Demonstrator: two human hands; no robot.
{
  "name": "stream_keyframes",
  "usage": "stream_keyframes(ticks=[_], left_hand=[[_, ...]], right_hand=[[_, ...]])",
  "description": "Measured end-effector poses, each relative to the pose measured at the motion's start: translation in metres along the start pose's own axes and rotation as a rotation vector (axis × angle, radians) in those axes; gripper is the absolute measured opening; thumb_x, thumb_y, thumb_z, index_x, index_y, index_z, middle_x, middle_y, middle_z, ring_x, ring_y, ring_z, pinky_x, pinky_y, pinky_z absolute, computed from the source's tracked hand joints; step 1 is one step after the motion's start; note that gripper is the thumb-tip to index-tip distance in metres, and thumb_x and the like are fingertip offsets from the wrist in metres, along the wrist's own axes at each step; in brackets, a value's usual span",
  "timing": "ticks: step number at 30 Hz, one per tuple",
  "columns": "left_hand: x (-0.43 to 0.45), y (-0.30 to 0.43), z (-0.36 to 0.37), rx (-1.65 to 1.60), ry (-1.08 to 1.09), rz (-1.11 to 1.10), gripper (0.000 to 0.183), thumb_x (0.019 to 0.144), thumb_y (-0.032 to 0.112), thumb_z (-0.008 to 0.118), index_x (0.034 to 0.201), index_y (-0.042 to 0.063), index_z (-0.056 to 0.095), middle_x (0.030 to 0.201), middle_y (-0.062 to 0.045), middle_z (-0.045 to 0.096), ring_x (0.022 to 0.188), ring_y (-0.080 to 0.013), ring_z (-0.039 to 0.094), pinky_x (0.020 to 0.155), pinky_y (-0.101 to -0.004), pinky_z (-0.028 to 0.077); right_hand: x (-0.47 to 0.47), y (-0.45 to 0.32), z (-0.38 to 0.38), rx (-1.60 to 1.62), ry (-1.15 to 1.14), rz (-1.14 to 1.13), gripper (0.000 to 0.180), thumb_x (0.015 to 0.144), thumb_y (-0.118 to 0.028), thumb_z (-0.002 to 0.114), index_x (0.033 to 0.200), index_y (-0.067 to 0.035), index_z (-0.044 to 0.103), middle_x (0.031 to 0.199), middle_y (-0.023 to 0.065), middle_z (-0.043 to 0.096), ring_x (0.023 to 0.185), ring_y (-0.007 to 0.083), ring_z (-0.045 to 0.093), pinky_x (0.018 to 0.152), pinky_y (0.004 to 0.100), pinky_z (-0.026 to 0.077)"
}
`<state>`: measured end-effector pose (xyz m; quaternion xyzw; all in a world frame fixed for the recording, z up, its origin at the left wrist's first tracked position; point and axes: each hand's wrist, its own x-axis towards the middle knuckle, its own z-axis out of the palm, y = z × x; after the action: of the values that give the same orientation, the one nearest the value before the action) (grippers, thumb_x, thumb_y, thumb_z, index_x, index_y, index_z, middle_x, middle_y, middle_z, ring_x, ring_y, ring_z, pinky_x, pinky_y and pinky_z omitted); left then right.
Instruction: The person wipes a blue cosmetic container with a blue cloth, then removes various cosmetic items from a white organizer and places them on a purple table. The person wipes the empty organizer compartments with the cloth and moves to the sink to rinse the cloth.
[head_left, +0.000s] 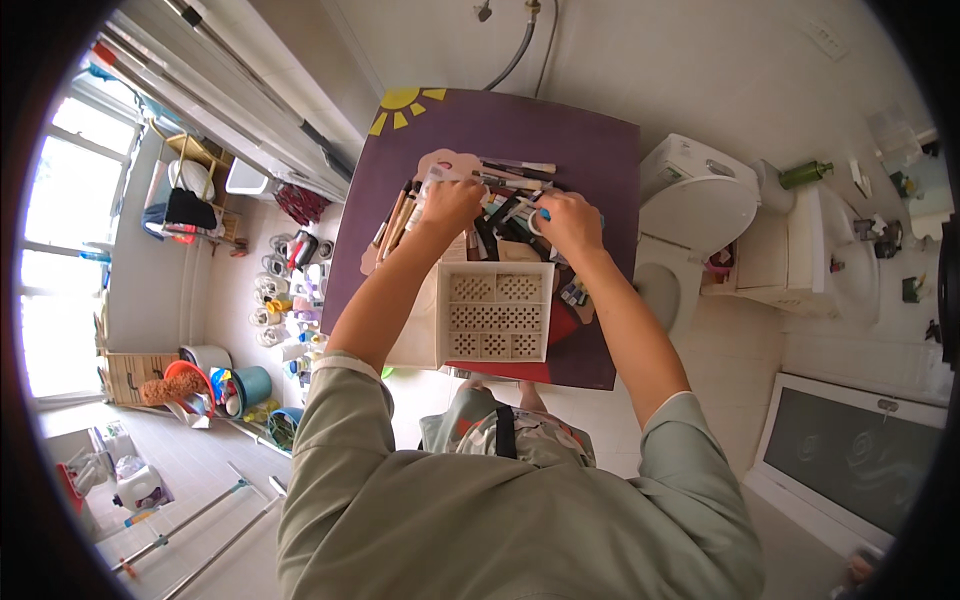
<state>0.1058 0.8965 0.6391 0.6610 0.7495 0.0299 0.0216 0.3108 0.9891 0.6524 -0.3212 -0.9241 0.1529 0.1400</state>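
Note:
My left hand (454, 201) is over the left part of a pile of makeup brushes and cosmetics, its fingers bent beside a whitish packet (436, 177). Slim brushes (394, 221) lie to its left. At the pile's right side, my right hand (571, 217) has its fingers curled down, with a small blue object (545, 215) and a white ring (533, 223) at the fingertips. Both hands' grips are hidden from above. Nearer me stands a white divided box (495, 319) with a perforated bottom; its compartments are bare. Light-bristled brushes (525, 182) lie beyond the hands.
The purple tabletop (585, 142) bears a yellow sun. A pale panel (415, 322) adjoins the box's left side. On the right are a toilet (697, 214) and a washbasin (851, 251). Shoes (270, 300), bottles and buckets (251, 390) crowd the floor at left.

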Motion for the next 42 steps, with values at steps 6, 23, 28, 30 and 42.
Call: stream_keyframes(ticks=[6, 23, 28, 30, 42], left_hand=[[0.003, -0.008, 0.009, 0.113, -0.063, 0.192, 0.024, 0.064, 0.018, 0.075, 0.085, 0.012, 0.065, 0.089, -0.004, 0.065, 0.082, -0.0219, 0.066, 0.067, -0.0329, 0.053], [-0.068, -0.043, -0.069, -0.74, 0.087, -0.2, 0.032, 0.074, 0.016, 0.071, 0.106, 0.013, 0.068, 0.092, -0.006, 0.068, 0.063, -0.0128, 0.056, 0.06, -0.0273, 0.046], [-0.166, -0.064, -0.071, -1.07, 0.215, -0.512, 0.045, 0.081, 0.029, 0.067, 0.116, 0.001, 0.058, 0.102, -0.011, 0.065, 0.083, -0.0138, 0.061, 0.072, -0.0302, 0.05], [-0.205, -0.064, -0.045, -1.149, 0.195, -0.566, 0.059, 0.083, 0.034, 0.065, 0.128, 0.0, 0.047, 0.113, -0.016, 0.059, 0.098, -0.0199, 0.058, 0.079, -0.0333, 0.049], [-0.254, -0.009, -0.013, -1.58, -0.077, -0.564, 0.064, 0.087, 0.025, 0.058, 0.141, 0.004, 0.03, 0.137, -0.012, 0.042, 0.128, -0.021, 0.036, 0.106, -0.0354, 0.028]], right_hand=[[-0.001, -0.003, 0.003, -0.032, -0.426, -0.001, 0.027, 0.073, -0.029, 0.073, 0.095, -0.014, 0.07, 0.08, 0.0098, 0.067, 0.077, 0.025, 0.065, 0.069, 0.0385, 0.052], [-0.035, -0.058, -0.063, 0.826, 0.118, 0.431, 0.023, 0.081, -0.027, 0.069, 0.084, -0.005, 0.065, 0.066, 0.0009, 0.058, 0.057, 0.0076, 0.053, 0.055, 0.0236, 0.044], [-0.075, -0.055, -0.044, 1.191, -0.062, 0.65, 0.041, 0.08, -0.033, 0.07, 0.105, -0.006, 0.051, 0.075, 0.0007, 0.053, 0.064, 0.0079, 0.051, 0.059, 0.0227, 0.043], [-0.092, -0.056, -0.034, 0.948, -0.009, 0.657, 0.047, 0.078, -0.035, 0.072, 0.106, -0.004, 0.05, 0.08, 0.0044, 0.054, 0.071, 0.0126, 0.054, 0.064, 0.027, 0.045], [-0.156, -0.061, 0.011, 0.367, -0.263, 0.724, 0.047, 0.077, -0.041, 0.065, 0.105, -0.004, 0.057, 0.097, 0.0176, 0.064, 0.09, 0.0333, 0.062, 0.077, 0.0396, 0.048]])
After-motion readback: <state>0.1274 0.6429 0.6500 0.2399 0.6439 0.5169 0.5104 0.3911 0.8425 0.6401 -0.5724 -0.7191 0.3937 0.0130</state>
